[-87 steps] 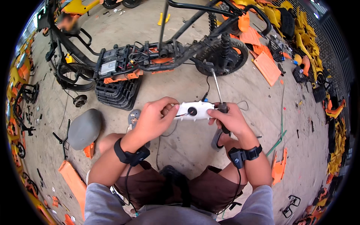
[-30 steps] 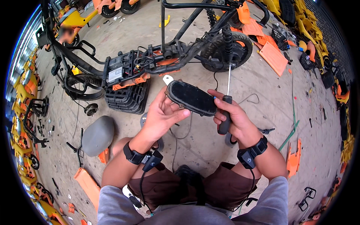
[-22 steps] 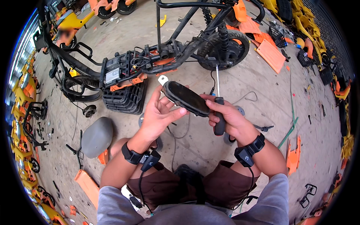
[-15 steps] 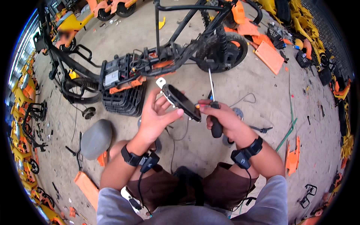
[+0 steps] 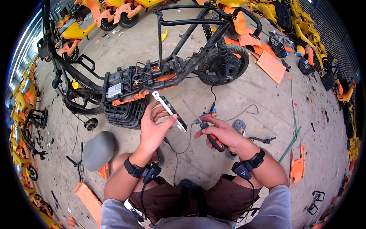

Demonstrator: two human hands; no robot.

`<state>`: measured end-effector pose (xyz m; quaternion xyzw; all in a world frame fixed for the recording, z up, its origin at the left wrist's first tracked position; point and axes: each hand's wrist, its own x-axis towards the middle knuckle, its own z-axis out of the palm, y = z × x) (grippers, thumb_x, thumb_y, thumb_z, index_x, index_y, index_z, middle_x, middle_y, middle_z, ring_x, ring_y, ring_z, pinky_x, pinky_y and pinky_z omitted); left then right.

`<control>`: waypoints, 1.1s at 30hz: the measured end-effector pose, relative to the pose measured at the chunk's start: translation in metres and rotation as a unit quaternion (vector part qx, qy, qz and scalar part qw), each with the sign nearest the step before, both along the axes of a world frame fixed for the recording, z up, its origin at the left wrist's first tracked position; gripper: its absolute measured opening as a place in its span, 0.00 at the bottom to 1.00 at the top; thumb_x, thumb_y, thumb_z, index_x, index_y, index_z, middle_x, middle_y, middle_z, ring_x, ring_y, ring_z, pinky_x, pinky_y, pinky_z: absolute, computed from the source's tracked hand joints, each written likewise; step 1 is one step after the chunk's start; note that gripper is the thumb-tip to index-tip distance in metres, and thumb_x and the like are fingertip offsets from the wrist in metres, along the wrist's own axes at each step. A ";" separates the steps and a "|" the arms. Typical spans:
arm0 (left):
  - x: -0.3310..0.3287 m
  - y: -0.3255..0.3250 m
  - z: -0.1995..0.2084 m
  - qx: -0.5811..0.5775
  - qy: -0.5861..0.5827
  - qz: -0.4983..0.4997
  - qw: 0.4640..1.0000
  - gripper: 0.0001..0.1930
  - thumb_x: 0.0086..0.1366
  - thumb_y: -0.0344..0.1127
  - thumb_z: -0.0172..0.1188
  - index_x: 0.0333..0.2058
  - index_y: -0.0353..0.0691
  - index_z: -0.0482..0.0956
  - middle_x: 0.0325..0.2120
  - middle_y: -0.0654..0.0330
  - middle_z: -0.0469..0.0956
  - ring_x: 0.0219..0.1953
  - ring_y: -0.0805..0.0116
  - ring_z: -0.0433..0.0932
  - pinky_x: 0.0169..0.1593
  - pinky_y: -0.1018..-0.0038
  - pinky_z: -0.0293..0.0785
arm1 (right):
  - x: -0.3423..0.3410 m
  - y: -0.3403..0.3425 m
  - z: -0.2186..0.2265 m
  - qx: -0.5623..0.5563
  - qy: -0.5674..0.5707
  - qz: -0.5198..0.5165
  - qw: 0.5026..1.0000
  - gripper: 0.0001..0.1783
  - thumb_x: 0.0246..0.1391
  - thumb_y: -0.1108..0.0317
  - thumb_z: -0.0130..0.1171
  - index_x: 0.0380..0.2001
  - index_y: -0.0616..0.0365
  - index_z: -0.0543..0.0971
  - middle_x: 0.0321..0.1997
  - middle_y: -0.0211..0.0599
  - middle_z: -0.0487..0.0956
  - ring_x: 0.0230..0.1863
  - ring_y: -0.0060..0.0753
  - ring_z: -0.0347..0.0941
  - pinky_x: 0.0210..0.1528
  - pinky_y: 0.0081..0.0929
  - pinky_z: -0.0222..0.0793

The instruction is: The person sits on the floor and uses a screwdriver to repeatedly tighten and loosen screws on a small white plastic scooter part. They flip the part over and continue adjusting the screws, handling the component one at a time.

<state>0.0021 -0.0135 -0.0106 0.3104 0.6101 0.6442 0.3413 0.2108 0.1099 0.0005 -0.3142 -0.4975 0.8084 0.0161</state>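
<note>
My left hand (image 5: 154,128) is closed on a thin black part with a white metal bracket (image 5: 167,110) along one side, seen nearly edge-on. What this part belongs to, I cannot tell. A screwdriver (image 5: 216,142) with a black and red handle is gripped in my right hand (image 5: 228,136). Its shaft points up and left toward the black part, with a gap between them. Just beyond my right hand, a small red and blue item (image 5: 209,114) shows near a black cable; its kind is unclear.
A stripped scooter frame (image 5: 167,76) stands ahead, its rear wheel (image 5: 223,65) at right. A grey seat (image 5: 99,150) lies at left. Orange panels (image 5: 271,66) and a green strip (image 5: 291,143) are on the floor at right. Yellow scooters (image 5: 78,30) stand at far left.
The black part has turned from showing its dark face to nearly edge-on. My right hand has moved slightly down, and the screwdriver has swung from upright to pointing up-left.
</note>
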 end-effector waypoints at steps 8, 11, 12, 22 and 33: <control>-0.002 0.002 0.002 0.023 -0.034 0.070 0.997 0.34 0.57 0.26 0.67 0.60 0.31 0.60 0.48 0.53 0.74 0.46 0.69 0.77 0.43 0.74 0.76 | 0.001 0.008 -0.029 0.009 0.003 -0.247 0.969 0.30 0.51 0.75 0.53 0.59 0.65 0.64 0.37 0.35 0.73 0.33 0.25 0.75 0.26 0.21 0.69; -0.006 -0.002 -0.001 -0.008 -0.079 0.080 0.994 0.37 0.60 0.28 0.66 0.63 0.29 0.55 0.48 0.54 0.75 0.42 0.72 0.78 0.39 0.75 0.76 | 0.003 0.023 -0.031 -0.082 0.028 -0.288 0.954 0.22 0.54 0.73 0.52 0.53 0.64 0.69 0.40 0.37 0.74 0.37 0.28 0.75 0.28 0.22 0.71; -0.006 -0.003 -0.002 -0.004 -0.088 0.090 0.992 0.37 0.60 0.29 0.66 0.63 0.29 0.54 0.47 0.54 0.75 0.41 0.72 0.77 0.38 0.75 0.76 | 0.004 0.028 -0.029 -0.093 0.042 -0.297 0.949 0.22 0.54 0.72 0.51 0.53 0.64 0.69 0.41 0.38 0.74 0.37 0.28 0.75 0.29 0.23 0.71; -0.004 0.000 -0.003 -0.025 -0.181 0.072 0.980 0.36 0.62 0.30 0.63 0.63 0.29 0.53 0.42 0.57 0.77 0.42 0.71 0.76 0.40 0.69 0.76 | -0.006 0.039 -0.038 -0.151 0.043 -0.301 0.941 0.12 0.56 0.66 0.53 0.41 0.59 0.71 0.43 0.42 0.79 0.38 0.29 0.74 0.37 0.30 0.73; -0.005 -0.004 0.003 -0.034 -0.186 0.061 0.980 0.32 0.62 0.29 0.63 0.61 0.32 0.56 0.37 0.61 0.77 0.39 0.73 0.75 0.41 0.71 0.75 | -0.023 0.032 -0.021 -0.010 0.065 -0.372 0.926 0.22 0.65 0.52 0.51 0.55 0.53 0.66 0.43 0.40 0.78 0.39 0.30 0.78 0.30 0.27 0.75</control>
